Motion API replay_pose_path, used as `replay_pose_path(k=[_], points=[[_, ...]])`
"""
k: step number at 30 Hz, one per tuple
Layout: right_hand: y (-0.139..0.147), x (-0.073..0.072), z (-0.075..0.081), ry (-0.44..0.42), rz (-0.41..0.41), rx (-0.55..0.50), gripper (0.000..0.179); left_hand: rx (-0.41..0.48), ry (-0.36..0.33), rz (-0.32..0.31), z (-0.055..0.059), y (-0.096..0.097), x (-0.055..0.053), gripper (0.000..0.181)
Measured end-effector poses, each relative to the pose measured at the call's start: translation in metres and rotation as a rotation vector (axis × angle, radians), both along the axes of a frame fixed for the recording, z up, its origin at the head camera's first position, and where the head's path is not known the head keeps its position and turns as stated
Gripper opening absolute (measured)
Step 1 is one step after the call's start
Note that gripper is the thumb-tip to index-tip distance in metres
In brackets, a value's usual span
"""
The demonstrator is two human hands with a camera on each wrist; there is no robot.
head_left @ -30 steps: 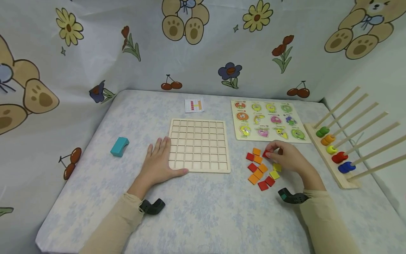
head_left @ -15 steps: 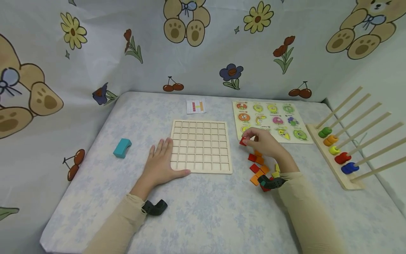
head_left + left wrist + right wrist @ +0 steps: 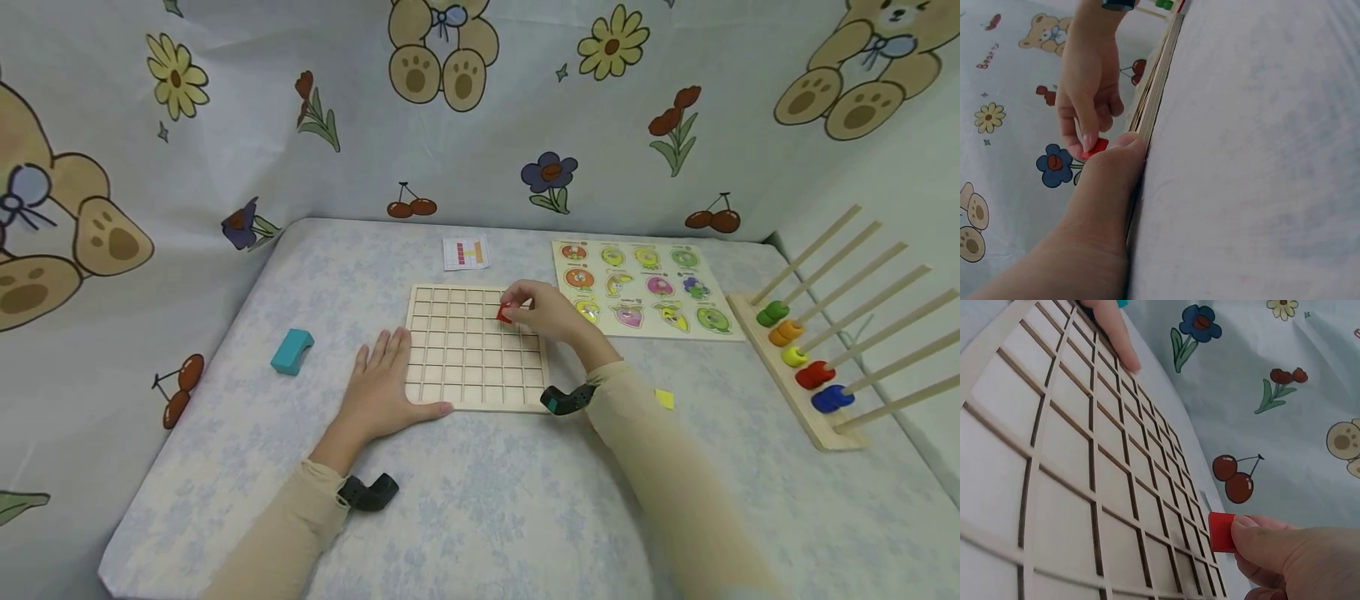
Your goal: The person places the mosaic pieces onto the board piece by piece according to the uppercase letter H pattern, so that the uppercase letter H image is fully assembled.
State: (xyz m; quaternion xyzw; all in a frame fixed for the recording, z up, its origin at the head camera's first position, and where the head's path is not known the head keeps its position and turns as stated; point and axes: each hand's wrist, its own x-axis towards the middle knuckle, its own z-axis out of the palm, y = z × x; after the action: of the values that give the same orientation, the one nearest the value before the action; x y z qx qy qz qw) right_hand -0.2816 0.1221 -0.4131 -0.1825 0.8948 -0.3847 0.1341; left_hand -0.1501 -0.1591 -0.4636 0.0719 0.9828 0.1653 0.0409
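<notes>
Between the thumb and fingers of my right hand [image 3: 551, 314] is a small red square tile [image 3: 1220, 532], held above the far right part of a wooden grid board [image 3: 467, 350]. The board's square cells show bare wood. My left hand [image 3: 381, 390] lies flat with fingers spread along the board's left edge, its thumb [image 3: 1107, 172] at the near edge. A yellow tile [image 3: 664, 399] lies on the table right of my right sleeve; that sleeve hides the other loose tiles.
Behind the board lies a printed pattern card [image 3: 466, 252]. A fruit puzzle board [image 3: 645, 292] is at the back right, beside a wooden peg rack [image 3: 798, 375] with coloured beads and tall rods. At the left sits a teal block [image 3: 292, 352].
My right hand has carried the red tile leftward from the loose tiles to over the grid board. The left hand has stayed at the board's edge.
</notes>
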Motion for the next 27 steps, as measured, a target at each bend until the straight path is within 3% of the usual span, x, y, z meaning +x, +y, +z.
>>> replay_pose_path(k=[11, 27], points=[[-0.051, -0.015, -0.011, 0.020, 0.025, -0.043, 0.009, -0.007, -0.016, -0.002, 0.002, 0.000, 0.000, 0.144], [-0.087, -0.015, -0.010, 0.048, 0.013, 0.070, 0.008, 0.006, 0.001, -0.012, 0.002, -0.001, 0.001, 0.142]])
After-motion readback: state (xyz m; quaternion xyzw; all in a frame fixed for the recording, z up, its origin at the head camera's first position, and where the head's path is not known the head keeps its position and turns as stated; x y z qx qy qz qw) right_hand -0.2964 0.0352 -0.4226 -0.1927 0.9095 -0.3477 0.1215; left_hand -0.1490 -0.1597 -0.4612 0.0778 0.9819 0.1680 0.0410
